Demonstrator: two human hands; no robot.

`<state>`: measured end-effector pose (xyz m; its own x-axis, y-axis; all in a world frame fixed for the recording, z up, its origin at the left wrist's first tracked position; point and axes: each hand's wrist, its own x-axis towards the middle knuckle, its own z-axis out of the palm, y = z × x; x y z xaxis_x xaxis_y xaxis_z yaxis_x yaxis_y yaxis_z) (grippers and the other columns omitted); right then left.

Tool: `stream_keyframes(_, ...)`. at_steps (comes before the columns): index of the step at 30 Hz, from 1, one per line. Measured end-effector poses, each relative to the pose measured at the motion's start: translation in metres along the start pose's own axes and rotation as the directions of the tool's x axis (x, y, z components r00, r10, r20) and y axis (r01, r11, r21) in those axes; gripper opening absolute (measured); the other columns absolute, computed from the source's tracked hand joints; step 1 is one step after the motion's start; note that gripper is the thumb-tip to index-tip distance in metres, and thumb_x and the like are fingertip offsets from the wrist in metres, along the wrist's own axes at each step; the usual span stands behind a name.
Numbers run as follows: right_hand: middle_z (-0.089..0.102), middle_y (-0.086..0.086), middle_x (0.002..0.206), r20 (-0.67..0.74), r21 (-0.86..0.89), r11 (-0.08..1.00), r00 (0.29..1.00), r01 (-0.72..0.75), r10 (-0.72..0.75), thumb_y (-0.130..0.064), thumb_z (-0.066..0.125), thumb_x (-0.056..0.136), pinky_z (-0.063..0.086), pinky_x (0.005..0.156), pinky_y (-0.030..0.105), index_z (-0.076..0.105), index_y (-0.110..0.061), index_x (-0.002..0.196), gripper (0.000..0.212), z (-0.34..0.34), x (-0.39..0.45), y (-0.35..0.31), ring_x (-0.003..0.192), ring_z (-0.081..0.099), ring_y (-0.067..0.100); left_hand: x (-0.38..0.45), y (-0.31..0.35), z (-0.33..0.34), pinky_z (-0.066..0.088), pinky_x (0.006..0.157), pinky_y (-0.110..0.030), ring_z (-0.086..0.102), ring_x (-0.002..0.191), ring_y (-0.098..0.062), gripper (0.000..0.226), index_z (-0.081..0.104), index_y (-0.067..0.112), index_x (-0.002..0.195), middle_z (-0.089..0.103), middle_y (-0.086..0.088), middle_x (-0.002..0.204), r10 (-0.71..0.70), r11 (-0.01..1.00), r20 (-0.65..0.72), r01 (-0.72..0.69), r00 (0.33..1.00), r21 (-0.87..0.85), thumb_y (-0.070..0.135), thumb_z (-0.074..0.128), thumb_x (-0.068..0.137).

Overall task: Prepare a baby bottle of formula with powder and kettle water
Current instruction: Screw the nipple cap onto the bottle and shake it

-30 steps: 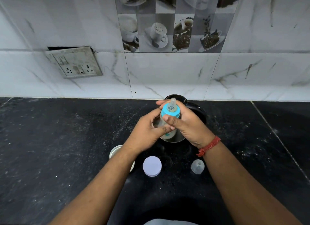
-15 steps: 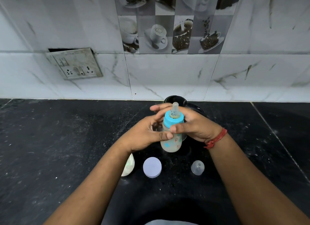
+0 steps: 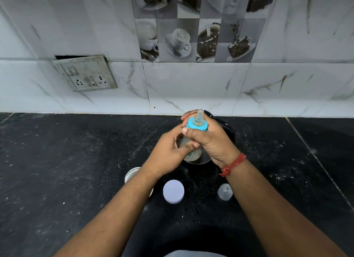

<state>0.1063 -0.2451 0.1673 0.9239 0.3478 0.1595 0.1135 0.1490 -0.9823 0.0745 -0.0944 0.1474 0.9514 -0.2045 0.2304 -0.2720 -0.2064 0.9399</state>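
A clear baby bottle (image 3: 193, 152) with a blue collar (image 3: 197, 124) and a teat on top is held upright above the black counter (image 3: 76, 161). My left hand (image 3: 168, 151) wraps the bottle's body from the left. My right hand (image 3: 212, 141) grips it from the right, thumb across the front just under the collar. Milky liquid shows in the lower part of the bottle. A black kettle (image 3: 226, 130) stands right behind the hands, mostly hidden.
Near the front lie a round white lid (image 3: 173, 191), a clear teat cap (image 3: 225, 192), and a powder tin (image 3: 132, 174) partly under my left forearm. A tiled wall with a socket plate (image 3: 86, 73) backs the counter.
The bottle went down half a second ago and has come back up, with both hands still around it, as in a shaking motion.
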Motion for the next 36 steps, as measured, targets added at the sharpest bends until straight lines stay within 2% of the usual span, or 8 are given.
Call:
stream_keyframes(5, 0.065, 0.004, 0.100, -0.131, 0.008, 1.000, 0.991, -0.019, 0.019, -0.013, 0.076, 0.075, 0.055, 0.087, 0.039, 0.068, -0.011, 0.097, 0.023, 0.010, 0.003, 0.005, 0.093, 0.065, 0.016, 0.000, -0.005, 0.006, 0.051, 0.096, -0.017, 0.066, 0.111, 0.002, 0.037, 0.061, 0.030, 0.124, 0.071, 0.016, 0.116, 0.031, 0.995, -0.131, -0.018, 0.991, 0.103, 0.026, 0.076, 0.090)
stream_keyframes(13, 0.066, 0.008, 0.088, -0.355, 0.033, 0.998, 0.933, -0.046, 0.054, 0.000, 0.075, 0.082, 0.057, 0.074, 0.027, 0.063, 0.001, 0.098, 0.020, 0.031, 0.004, 0.012, 0.079, 0.065, 0.012, -0.004, -0.016, 0.022, 0.052, 0.086, -0.015, 0.067, 0.100, 0.000, 0.047, 0.062, 0.019, 0.131, 0.071, 0.018, 0.106, 0.049, 0.968, -0.295, 0.027, 0.954, 0.250, 0.024, 0.064, 0.084)
stream_keyframes(16, 0.067, 0.022, 0.092, -0.443, 0.007, 0.998, 0.895, -0.062, 0.059, -0.006, 0.078, 0.079, 0.059, 0.077, 0.039, 0.063, 0.001, 0.097, 0.024, 0.037, 0.007, 0.016, 0.077, 0.065, 0.017, -0.006, -0.019, 0.028, 0.055, 0.081, -0.025, 0.070, 0.095, -0.008, 0.042, 0.062, 0.020, 0.129, 0.075, 0.009, 0.106, 0.041, 0.966, -0.340, 0.049, 0.939, 0.252, 0.025, 0.060, 0.087)
stream_keyframes(20, 0.070, 0.016, 0.093, -0.550, -0.067, 0.992, 0.833, -0.108, 0.053, -0.026, 0.081, 0.071, 0.061, 0.079, 0.045, 0.064, -0.010, 0.092, 0.031, 0.042, 0.011, 0.028, 0.078, 0.070, 0.023, -0.007, -0.022, 0.033, 0.057, 0.081, -0.029, 0.070, 0.096, -0.008, 0.032, 0.063, 0.021, 0.124, 0.075, 0.008, 0.107, 0.023, 0.962, -0.356, 0.076, 0.934, 0.261, 0.018, 0.066, 0.092)
stream_keyframes(23, 0.068, 0.013, 0.101, -0.512, -0.123, 0.985, 0.858, -0.125, 0.045, -0.029, 0.084, 0.075, 0.060, 0.081, 0.037, 0.064, -0.012, 0.096, 0.033, 0.040, 0.009, 0.032, 0.082, 0.068, 0.014, -0.006, -0.024, 0.031, 0.050, 0.077, -0.015, 0.067, 0.093, 0.003, 0.029, 0.064, 0.022, 0.117, 0.073, 0.012, 0.104, 0.003, 0.970, -0.328, 0.078, 0.945, 0.232, 0.010, 0.065, 0.091)
stream_keyframes(27, 0.052, -0.004, 0.120, -0.355, -0.365, 0.923, 0.935, -0.117, -0.022, -0.034, 0.083, 0.081, 0.045, 0.087, 0.006, 0.058, -0.018, 0.118, 0.047, 0.027, -0.002, 0.034, 0.099, 0.053, -0.015, -0.006, -0.028, 0.023, 0.046, 0.077, -0.007, 0.065, 0.095, 0.008, 0.030, 0.064, 0.021, 0.117, 0.071, 0.014, 0.104, -0.052, 0.978, -0.309, 0.111, 0.950, 0.174, 0.009, 0.067, 0.090)
stream_keyframes(31, 0.047, -0.009, 0.136, -0.334, -0.325, 0.937, 0.942, -0.127, 0.012, -0.056, 0.075, 0.080, 0.050, 0.102, 0.027, 0.053, -0.024, 0.131, 0.063, 0.011, -0.015, 0.041, 0.124, 0.051, 0.000, -0.012, -0.033, 0.019, 0.046, 0.076, -0.005, 0.063, 0.094, 0.014, 0.039, 0.060, 0.022, 0.123, 0.068, 0.018, 0.108, -0.101, 0.987, -0.296, 0.134, 0.950, 0.091, 0.019, 0.079, 0.089)
stream_keyframes(36, 0.043, -0.008, 0.140, -0.364, -0.363, 0.909, 0.929, -0.205, 0.064, -0.046, 0.071, 0.089, 0.044, 0.100, 0.022, 0.053, -0.024, 0.133, 0.052, -0.010, -0.038, 0.051, 0.129, 0.048, 0.008, -0.027, -0.054, 0.022, 0.056, 0.093, -0.028, 0.068, 0.108, -0.006, 0.051, 0.059, 0.023, 0.126, 0.070, 0.011, 0.118, -0.177, 0.982, -0.257, 0.188, 0.950, 0.017, 0.032, 0.086, 0.083)
